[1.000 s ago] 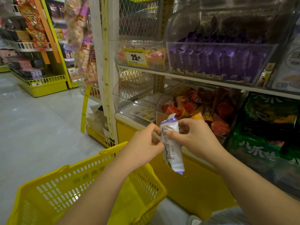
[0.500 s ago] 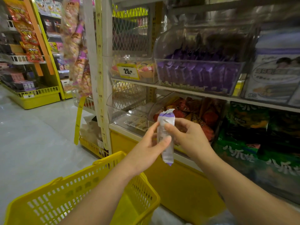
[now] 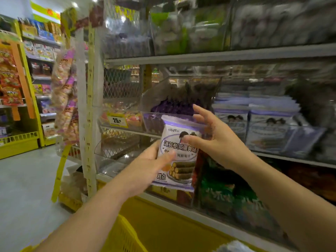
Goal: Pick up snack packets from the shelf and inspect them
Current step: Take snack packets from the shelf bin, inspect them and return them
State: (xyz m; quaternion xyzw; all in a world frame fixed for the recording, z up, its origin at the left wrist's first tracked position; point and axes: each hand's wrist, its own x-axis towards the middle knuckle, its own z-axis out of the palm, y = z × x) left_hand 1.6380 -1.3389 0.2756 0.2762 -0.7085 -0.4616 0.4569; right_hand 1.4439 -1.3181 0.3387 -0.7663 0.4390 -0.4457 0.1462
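- Snack packet [image 3: 181, 171], position noted first: held in the air in front of the middle tier of the shelf [image 3: 218, 57], printed face towards the person and touching no stock.
- Shelf: grey tiers, the largest fixture here. Goods face the aisle so their labels can be read from where one stands.
- Basket [image 3: 123, 235]: yellow plastic, low under the forearms, only partly in view. Probably placed there to take chosen goods.
- Clear bin [image 3: 181, 88]: transparent tub of purple packs with a sloped front, which suits reaching in from the aisle.
- Green packs [image 3: 227, 197]: lowest tier, with large white characters too blurred to read.
- Matching packs [image 3: 269, 124]: white and purple, upright just right of the bin. Same design as the held one, so likely its source.
- Snack packet, markings: "海苔卷", then blurred bracketed words, and "糕点" at lower left. Pictured are dark rolls.
- Left hand [image 3: 151, 164]: grasps the packet's left edge, thumb across the front, and appears to carry the weight.
- Right hand [image 3: 216, 142]: unclenched, fingers spread straight past the top corner, thumb tip resting on the front, apparently steadying the packet for reading.
- Price tag [image 3: 116, 120]: yellow, reads "25".
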